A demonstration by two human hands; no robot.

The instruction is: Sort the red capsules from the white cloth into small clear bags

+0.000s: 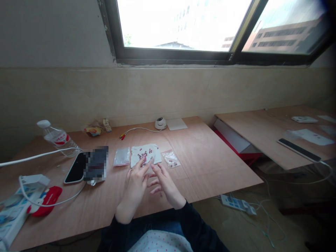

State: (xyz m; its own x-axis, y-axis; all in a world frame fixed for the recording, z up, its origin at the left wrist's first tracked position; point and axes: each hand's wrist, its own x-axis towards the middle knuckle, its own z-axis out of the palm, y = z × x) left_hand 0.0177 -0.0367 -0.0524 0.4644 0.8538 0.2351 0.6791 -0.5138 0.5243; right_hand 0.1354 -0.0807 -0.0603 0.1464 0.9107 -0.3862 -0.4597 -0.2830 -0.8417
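Observation:
My left hand is above the table's front part, its fingertips close together at the near edge of a white cloth. Facing it is my right hand, with thumb and index finger drawn together and the other fingers loosely bent. A small, pale, see-through thing seems to be between the fingertips, too faint to name. Several small dark red beads lie scattered on the cloth. Left of it is a stack of clear plastic bags; to the right lies a small clear bag with a few beads inside.
A phone, a bottle, a red pouch and a power strip are on the left, with white cables crossing. A dome camera and a flat pale panel sit at the back. Another table stands right.

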